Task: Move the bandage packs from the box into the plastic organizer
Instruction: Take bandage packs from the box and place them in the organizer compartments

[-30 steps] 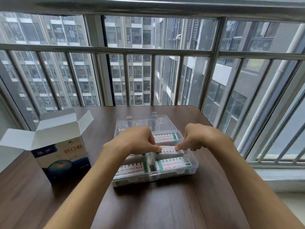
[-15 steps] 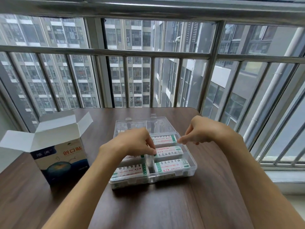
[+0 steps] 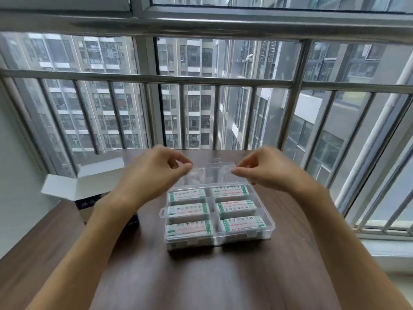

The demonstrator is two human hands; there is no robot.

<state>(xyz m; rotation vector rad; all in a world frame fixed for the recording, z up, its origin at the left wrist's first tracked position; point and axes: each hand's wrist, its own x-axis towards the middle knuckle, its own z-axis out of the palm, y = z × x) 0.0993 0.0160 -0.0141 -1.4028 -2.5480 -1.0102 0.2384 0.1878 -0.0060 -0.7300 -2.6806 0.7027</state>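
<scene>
A clear plastic organizer sits mid-table with several white and green bandage packs lying in its compartments, one per compartment. Its transparent lid is raised behind it. My left hand pinches the lid's left far corner and my right hand pinches the right far corner. The cardboard bandage box stands at the left with its white flaps open; my left forearm hides its blue front.
The brown wooden table runs up to a window with metal railing bars just behind the organizer. A white sill lies to the right and a wall to the left.
Both hands rose from the packs in the compartments to the far edge of the lid and pinched its corners. The camera tilted upward.
</scene>
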